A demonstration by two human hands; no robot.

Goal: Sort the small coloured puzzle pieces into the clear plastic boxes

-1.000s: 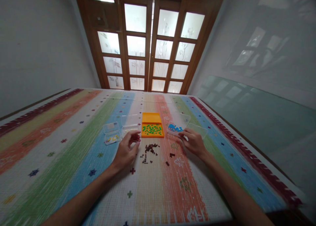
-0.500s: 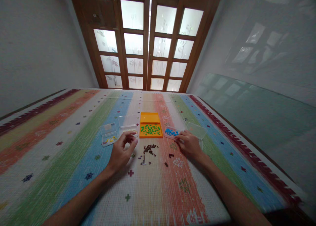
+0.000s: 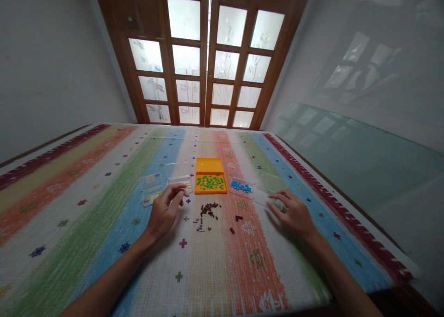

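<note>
My left hand [image 3: 163,211] rests on the striped cloth with its fingers loosely curled, fingertips close to a clear box [image 3: 180,183]; whether it pinches a small piece is too small to tell. My right hand [image 3: 294,211] lies flat with fingers spread, fingertips at the near edge of an empty clear box [image 3: 272,184]. Between my hands lies a loose pile of dark brown pieces [image 3: 208,210]. Behind the pile stands an orange tray [image 3: 209,165] holding green pieces. Just right of the tray, a clear lid holds blue pieces [image 3: 240,186].
A small clear box with yellow pieces [image 3: 151,195] sits left of my left hand. The table wears a striped cloth [image 3: 86,206]. A wooden glass-paned door [image 3: 208,63] stands behind it. A glass-topped surface [image 3: 364,169] lies to the right.
My right hand slid right, from the blue-piece lid to the empty clear box. My left hand moved slightly left and its fingers loosened. The camera tilted a little.
</note>
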